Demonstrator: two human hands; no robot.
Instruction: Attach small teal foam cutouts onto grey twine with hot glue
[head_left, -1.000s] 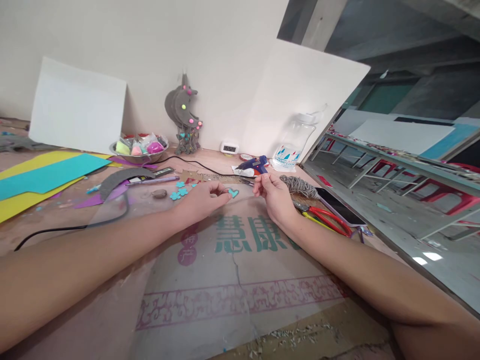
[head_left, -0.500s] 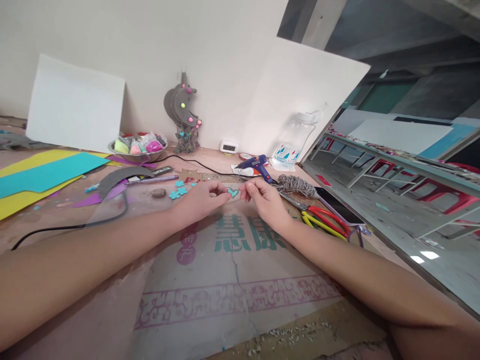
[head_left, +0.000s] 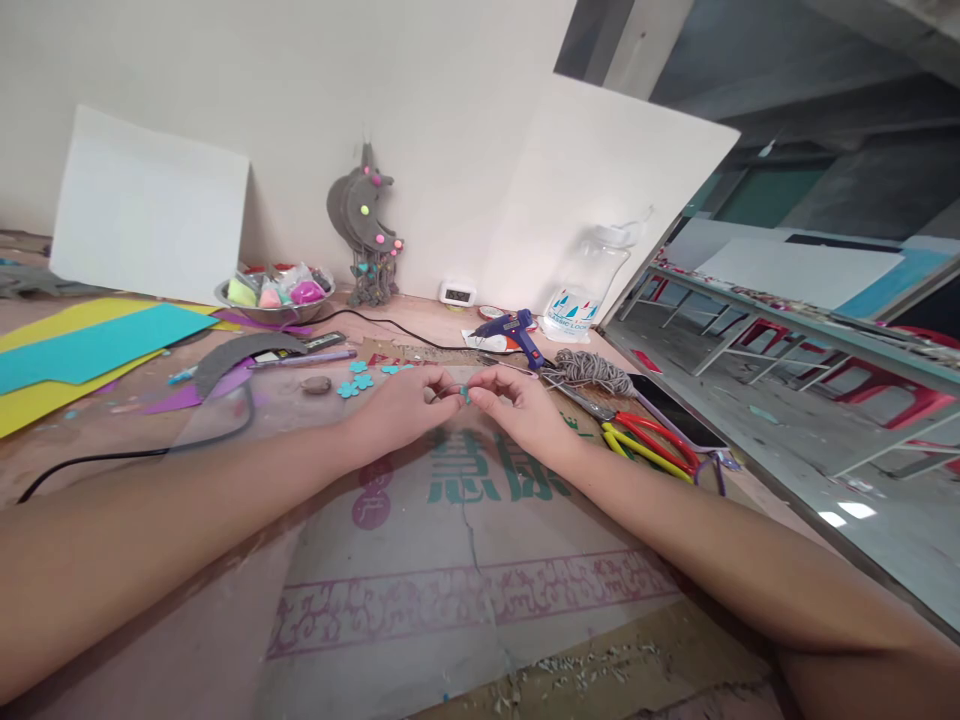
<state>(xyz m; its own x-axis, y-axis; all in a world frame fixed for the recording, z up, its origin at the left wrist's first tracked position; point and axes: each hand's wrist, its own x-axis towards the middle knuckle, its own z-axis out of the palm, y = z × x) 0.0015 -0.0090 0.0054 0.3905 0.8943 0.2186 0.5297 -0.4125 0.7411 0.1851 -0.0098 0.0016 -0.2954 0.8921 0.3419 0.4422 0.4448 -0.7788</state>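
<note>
A small teal heart [head_left: 465,395] is pinched between my fingertips above the printed sheet, mostly covered by them. My left hand [head_left: 420,402] grips it from the left with thumb and index finger. From the right, the fingers of my right hand [head_left: 517,408] close on the same piece. Left of my hands lie several teal flower cutouts [head_left: 361,381] and a grey-brown lump [head_left: 316,385]. A blue glue gun [head_left: 511,333] rests just beyond my right hand, near a bundle of grey cord [head_left: 594,371].
Red-handled pliers [head_left: 660,435], yellow-handled scissors [head_left: 637,452] and a phone [head_left: 679,412] lie at the right. A clear jug [head_left: 589,285], clock [head_left: 457,293], grey moon ornament [head_left: 360,215] and bowl [head_left: 277,310] stand along the wall. A black cable [head_left: 97,458] crosses the left side.
My right hand has moved left, and its fingertips have closed over the heart, which showed plainly between my hands before. My left hand has hardly moved.
</note>
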